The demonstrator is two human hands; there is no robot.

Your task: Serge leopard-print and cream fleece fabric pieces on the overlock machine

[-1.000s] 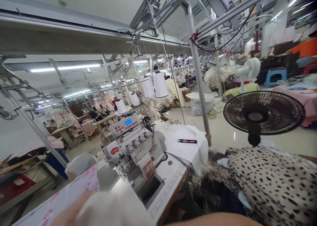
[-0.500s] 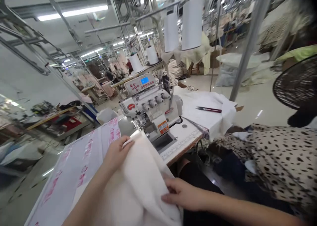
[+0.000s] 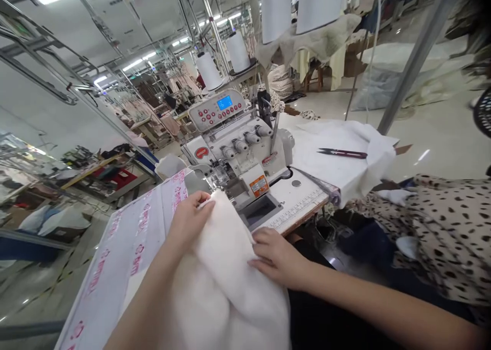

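Observation:
A cream-white piece of fabric (image 3: 222, 278) hangs over the table's front, its upper corner close to the needle area of an overlock sewing machine (image 3: 238, 145). My left hand (image 3: 190, 217) pinches that upper corner between thumb and fingers, just in front of the presser foot (image 3: 217, 184). Lower down, my right hand (image 3: 278, 258) grips the fabric's right edge, thumb on top and fingers bent at the edge. The machine's small screen glows blue.
Thread snips (image 3: 341, 153) lie on white cloth (image 3: 307, 135) right of the machine. Pink-printed plastic (image 3: 126, 242) covers the table's left part. Spotted fabric (image 3: 452, 227) is heaped at the right. Thread cones (image 3: 209, 70) stand behind, and a metal pole (image 3: 414, 59) rises at the right.
My right hand has moved up along the fabric's edge, toward the machine. My left hand has brought the corner slightly nearer the presser foot. The view has shifted, with the machine appearing larger.

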